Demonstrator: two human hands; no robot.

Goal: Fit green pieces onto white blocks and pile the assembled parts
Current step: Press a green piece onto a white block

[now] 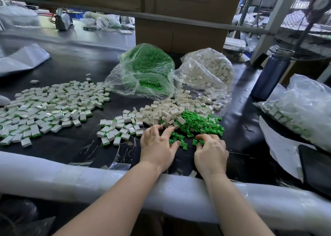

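Two hands are down on my black bench (75, 65), both at the near edge of the loose green pieces (198, 124). My left hand (157, 144) lies palm down with its fingers spread and only lightly bent, the fingertips touching the edge of the white blocks (166, 110) and the thumb resting against a few green pieces; it has hold of nothing that I can see. My right hand (210, 151) has its fingers curled down over a small cluster of green pieces, but I cannot tell whether it actually pinches one.

Just beyond the fingers, the green pieces and the white blocks run into one another in a mixed heap. Behind that heap stand two clear plastic bags, the green bag (145, 70) to the left and the bag of white blocks (207, 70) to the right, its mouth spilling blocks toward me. To my left the assembled parts (48, 106) lie spread in a wide, shallow pile, with a smaller group (118, 130) close to my left hand.

A dark blue bottle (270, 74) stands upright at the right, and another filled bag (302, 110) lies beside it. White foam padding (53, 174) covers the bench's near rim under my forearms.
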